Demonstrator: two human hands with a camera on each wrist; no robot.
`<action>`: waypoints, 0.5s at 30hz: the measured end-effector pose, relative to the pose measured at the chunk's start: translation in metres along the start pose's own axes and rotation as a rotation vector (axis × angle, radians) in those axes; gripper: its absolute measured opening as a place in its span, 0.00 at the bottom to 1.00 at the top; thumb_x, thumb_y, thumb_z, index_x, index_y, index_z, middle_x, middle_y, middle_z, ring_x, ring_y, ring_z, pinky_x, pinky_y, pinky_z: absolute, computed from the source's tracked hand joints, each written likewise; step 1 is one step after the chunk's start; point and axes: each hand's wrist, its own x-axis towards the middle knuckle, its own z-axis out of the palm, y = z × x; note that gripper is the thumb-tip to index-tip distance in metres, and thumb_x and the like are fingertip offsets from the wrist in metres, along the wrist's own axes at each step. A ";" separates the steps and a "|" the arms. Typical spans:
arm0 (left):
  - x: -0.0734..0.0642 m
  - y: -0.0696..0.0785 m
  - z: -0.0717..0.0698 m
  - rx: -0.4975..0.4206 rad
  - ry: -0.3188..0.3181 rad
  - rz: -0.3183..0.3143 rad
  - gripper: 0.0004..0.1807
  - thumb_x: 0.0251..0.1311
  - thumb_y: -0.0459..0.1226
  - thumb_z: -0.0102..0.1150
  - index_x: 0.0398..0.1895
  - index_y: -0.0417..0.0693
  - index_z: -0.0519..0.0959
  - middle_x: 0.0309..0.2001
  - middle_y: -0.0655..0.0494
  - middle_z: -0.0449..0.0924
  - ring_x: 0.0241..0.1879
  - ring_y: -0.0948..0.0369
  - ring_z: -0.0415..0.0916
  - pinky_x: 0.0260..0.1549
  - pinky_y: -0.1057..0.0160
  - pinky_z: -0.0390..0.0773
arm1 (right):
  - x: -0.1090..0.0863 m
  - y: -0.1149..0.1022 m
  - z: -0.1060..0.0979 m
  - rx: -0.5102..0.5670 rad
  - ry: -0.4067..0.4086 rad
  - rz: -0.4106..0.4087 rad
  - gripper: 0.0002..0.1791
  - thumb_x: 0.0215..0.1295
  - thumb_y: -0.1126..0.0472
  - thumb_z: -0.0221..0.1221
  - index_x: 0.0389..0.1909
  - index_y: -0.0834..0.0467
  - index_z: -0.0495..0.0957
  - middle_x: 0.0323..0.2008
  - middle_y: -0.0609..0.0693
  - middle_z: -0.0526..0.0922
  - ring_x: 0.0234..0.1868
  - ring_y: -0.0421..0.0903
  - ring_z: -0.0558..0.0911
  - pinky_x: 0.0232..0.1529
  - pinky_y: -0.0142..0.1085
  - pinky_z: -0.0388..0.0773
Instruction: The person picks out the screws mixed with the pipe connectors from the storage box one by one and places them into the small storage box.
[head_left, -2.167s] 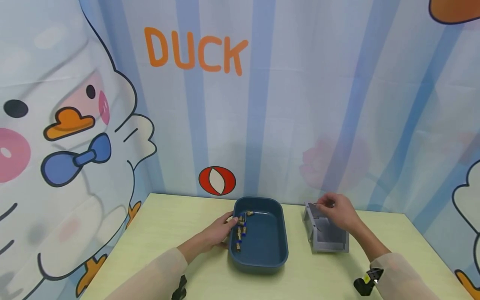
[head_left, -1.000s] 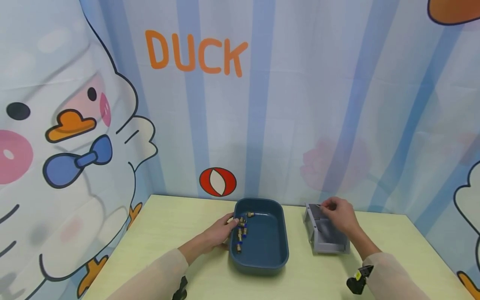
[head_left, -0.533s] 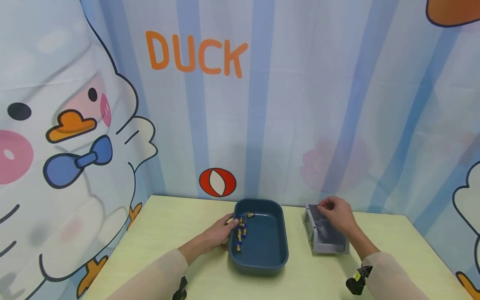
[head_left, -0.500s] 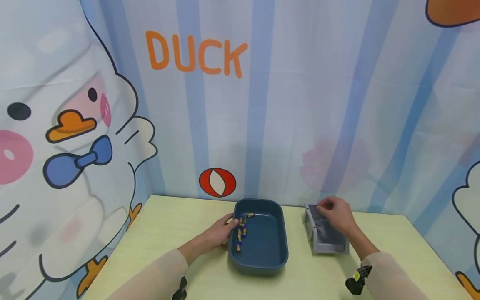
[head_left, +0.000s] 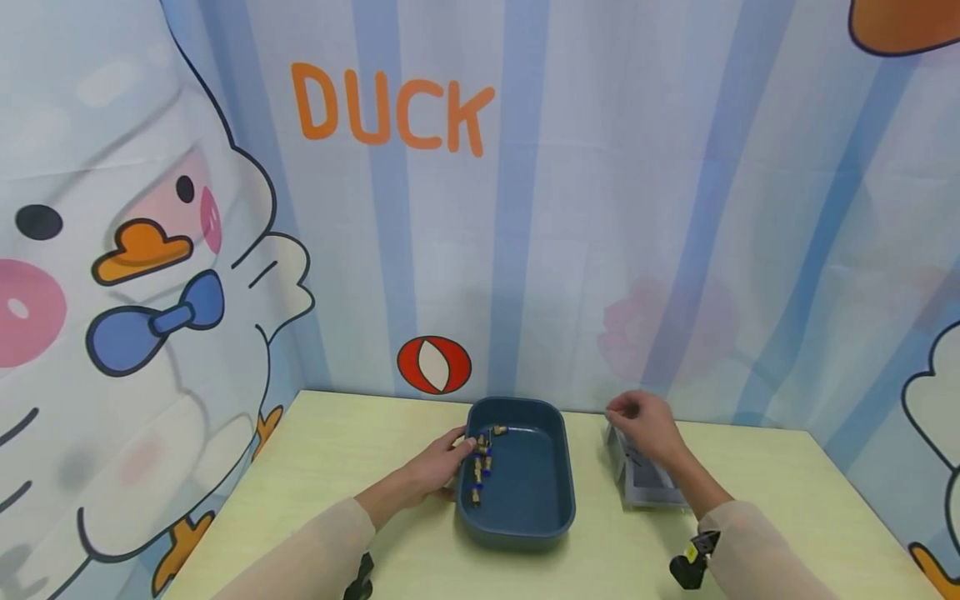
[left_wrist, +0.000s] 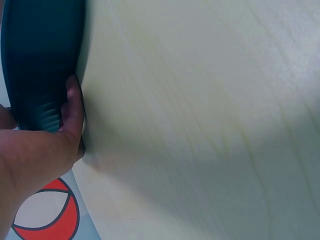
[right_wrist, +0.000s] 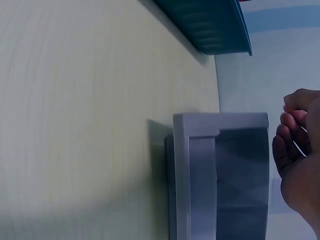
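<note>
My left hand (head_left: 437,461) grips the left side of a dark blue plastic bin (head_left: 536,492), thumb over the rim and fingers against the outer wall. Several small brass push-in fittings (head_left: 477,473) with blue collars lie along the bin's left side. To the right, my right hand (head_left: 647,427) is raised over the far left part of a grey divided box (head_left: 656,502), hiding much of it. In the right wrist view its fingers (right_wrist: 284,142) are loosely bent beside the grey box's open top, with nothing visible between them.
Both containers stand on a pale wood-grain table (head_left: 360,425), with a strip of tabletop between them. A printed curtain (head_left: 570,208) hangs right behind the table's back edge. A dark wrist camera (head_left: 690,560) is strapped to the right forearm.
My right hand has moved left from inside the middle of the grey box to above its far left edge. The left hand, the bin and the fittings have stayed in place.
</note>
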 end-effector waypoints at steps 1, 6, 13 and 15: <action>0.000 0.000 0.000 0.000 -0.001 0.001 0.33 0.85 0.49 0.43 0.85 0.47 0.54 0.74 0.34 0.67 0.67 0.34 0.73 0.49 0.33 0.84 | 0.000 -0.002 0.002 0.001 -0.001 0.000 0.05 0.72 0.64 0.66 0.41 0.63 0.86 0.36 0.53 0.87 0.39 0.49 0.84 0.40 0.42 0.81; 0.000 -0.001 0.000 -0.004 0.000 -0.001 0.33 0.85 0.49 0.43 0.85 0.47 0.55 0.73 0.34 0.68 0.66 0.36 0.74 0.48 0.34 0.85 | 0.003 -0.011 0.010 0.034 -0.014 0.010 0.05 0.71 0.64 0.67 0.42 0.63 0.86 0.36 0.53 0.87 0.40 0.50 0.85 0.40 0.42 0.82; 0.001 -0.002 0.001 -0.002 0.004 -0.001 0.32 0.85 0.49 0.43 0.85 0.47 0.55 0.74 0.34 0.67 0.66 0.35 0.74 0.47 0.34 0.85 | 0.008 -0.020 0.024 0.055 -0.025 -0.002 0.04 0.69 0.65 0.67 0.41 0.63 0.86 0.35 0.52 0.87 0.38 0.47 0.84 0.40 0.42 0.80; 0.001 -0.002 0.001 -0.003 0.006 0.000 0.32 0.85 0.49 0.42 0.85 0.47 0.55 0.74 0.34 0.67 0.66 0.35 0.74 0.47 0.34 0.85 | 0.010 -0.023 0.027 0.055 -0.028 0.000 0.04 0.69 0.65 0.68 0.40 0.62 0.86 0.34 0.51 0.86 0.37 0.46 0.83 0.40 0.42 0.80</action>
